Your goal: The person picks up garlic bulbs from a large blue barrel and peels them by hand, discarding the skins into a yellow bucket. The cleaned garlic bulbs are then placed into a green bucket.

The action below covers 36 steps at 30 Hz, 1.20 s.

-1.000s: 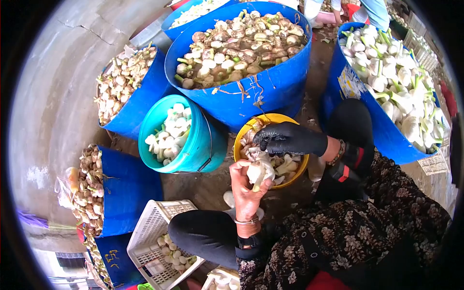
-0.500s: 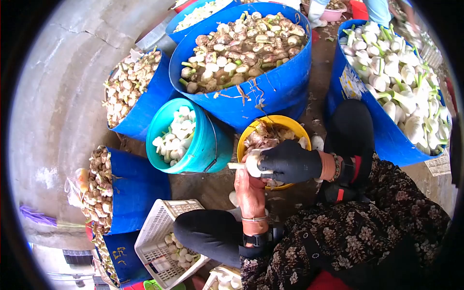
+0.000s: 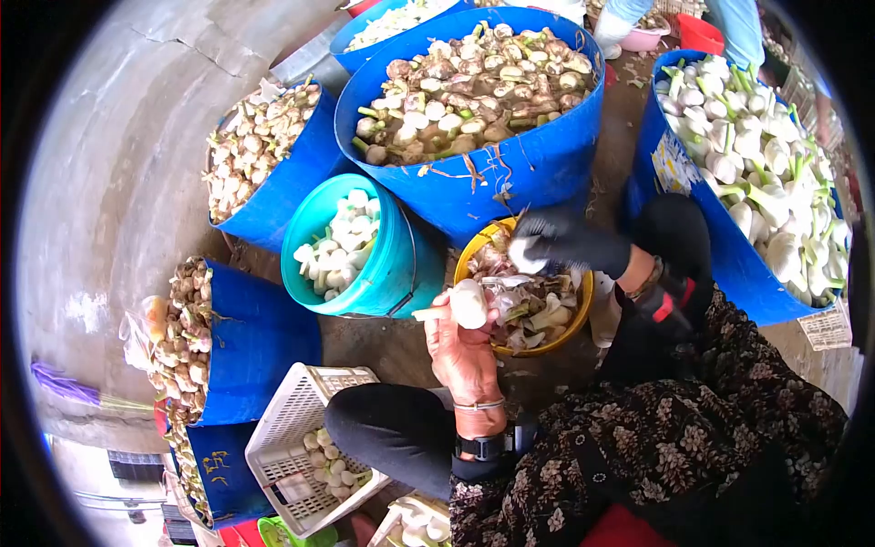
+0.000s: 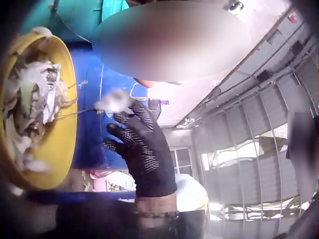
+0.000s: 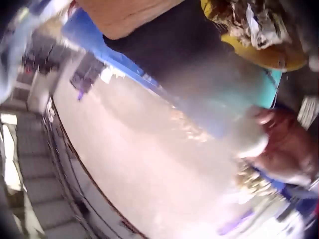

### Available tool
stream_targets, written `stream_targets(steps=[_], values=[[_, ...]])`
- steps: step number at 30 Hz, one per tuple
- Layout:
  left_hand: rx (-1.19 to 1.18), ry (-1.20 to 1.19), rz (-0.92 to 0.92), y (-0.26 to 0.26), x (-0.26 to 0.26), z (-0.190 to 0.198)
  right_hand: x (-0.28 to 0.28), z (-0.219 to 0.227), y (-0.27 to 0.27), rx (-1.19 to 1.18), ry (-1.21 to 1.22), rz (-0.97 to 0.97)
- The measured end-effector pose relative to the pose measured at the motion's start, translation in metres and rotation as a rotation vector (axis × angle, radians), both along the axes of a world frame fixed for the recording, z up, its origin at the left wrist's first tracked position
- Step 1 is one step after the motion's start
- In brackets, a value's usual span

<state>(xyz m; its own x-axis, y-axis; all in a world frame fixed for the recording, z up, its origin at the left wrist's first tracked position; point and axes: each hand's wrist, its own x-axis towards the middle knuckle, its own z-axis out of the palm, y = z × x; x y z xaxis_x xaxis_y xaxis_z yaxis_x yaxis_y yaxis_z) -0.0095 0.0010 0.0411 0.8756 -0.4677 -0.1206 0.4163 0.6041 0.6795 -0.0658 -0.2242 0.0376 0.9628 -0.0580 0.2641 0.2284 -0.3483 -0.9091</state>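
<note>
My bare left hand (image 3: 465,360) holds a peeled white garlic bulb (image 3: 469,304), its cut stem pointing left, at the near-left rim of the yellow bucket (image 3: 586,314). In the right wrist view the same bulb (image 5: 250,139) is blurred against the fingers. My right hand (image 3: 579,239), in a black glove with a dotted grip, is above the bucket's far right side, apart from the bulb. Its fingertips pinch a whitish piece of garlic skin (image 4: 115,101), blurred in the left wrist view. Loose garlic skins (image 3: 538,314) lie in the bucket.
A teal bucket (image 3: 410,264) of white bulbs stands to the left. Large blue tubs of garlic stand behind (image 3: 510,178), at the left (image 3: 264,346) and at the right (image 3: 643,164). A white crate (image 3: 273,438) sits by my left knee. Another person's legs (image 3: 734,32) show at the back.
My right hand came down onto the bulb half a second ago, and has now moved away, up and right, with skin in its fingers. The bulb looks whiter and smoother than one second ago.
</note>
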Motion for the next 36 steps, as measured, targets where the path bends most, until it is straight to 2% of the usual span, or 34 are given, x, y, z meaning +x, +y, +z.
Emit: stream_targets(steps=[2,3,4,6,7,10,12,15,17,19,21,23,26,29,33,35,36], values=[[0.040,-0.069,0.060,0.000,-0.002,-0.002,-0.006,-0.005,0.024,-0.693,-0.072,-0.080],[0.096,-0.117,0.131,0.001,0.000,-0.007,-0.004,-0.013,0.032,-0.738,-0.318,-0.162],[0.153,-0.162,0.208,0.002,0.000,-0.007,-0.004,-0.003,0.040,-0.744,-0.320,-0.155],[0.181,-0.207,0.280,0.005,-0.002,-0.006,-0.005,0.016,0.060,-0.501,-0.025,-0.148],[0.179,-0.145,0.281,0.005,-0.002,-0.005,-0.004,0.020,0.071,-0.462,-0.151,-0.165],[0.205,-0.091,0.306,-0.005,-0.002,-0.007,-0.005,0.025,0.090,-0.457,-0.183,-0.213],[0.326,-0.233,0.381,-0.004,0.000,-0.016,-0.002,0.027,0.094,-0.482,-0.148,-0.227],[0.366,-0.391,0.398,-0.010,-0.007,-0.018,0.002,0.023,0.093,-0.507,-0.136,-0.296],[0.453,-0.549,0.452,-0.011,-0.004,-0.029,0.007,0.011,0.087,-0.439,-0.103,-0.283],[0.454,-0.553,0.435,-0.013,-0.008,-0.021,0.008,0.011,0.083,-0.419,-0.096,-0.298],[0.461,-0.551,0.421,-0.014,-0.013,-0.012,0.008,0.008,0.081,-0.396,-0.083,-0.307],[0.300,-0.242,0.317,-0.015,-0.013,-0.004,0.009,0.006,0.077,-0.324,-0.173,-0.269],[0.277,-0.259,0.385,-0.014,-0.003,-0.020,0.004,0.021,0.081,-0.220,-0.101,-0.221],[0.297,-0.303,0.386,-0.016,-0.004,-0.027,0.006,0.012,0.085,-0.337,-0.102,-0.300],[0.330,-0.283,0.356,-0.012,-0.006,-0.023,0.005,0.014,0.083,-0.267,-0.147,-0.239],[0.098,-0.140,0.166,-0.007,-0.004,-0.015,0.008,0.008,0.070,-0.349,-0.202,-0.293],[0.099,-0.141,0.164,-0.006,-0.008,-0.012,0.010,0.009,0.062,-0.359,-0.203,-0.340]])
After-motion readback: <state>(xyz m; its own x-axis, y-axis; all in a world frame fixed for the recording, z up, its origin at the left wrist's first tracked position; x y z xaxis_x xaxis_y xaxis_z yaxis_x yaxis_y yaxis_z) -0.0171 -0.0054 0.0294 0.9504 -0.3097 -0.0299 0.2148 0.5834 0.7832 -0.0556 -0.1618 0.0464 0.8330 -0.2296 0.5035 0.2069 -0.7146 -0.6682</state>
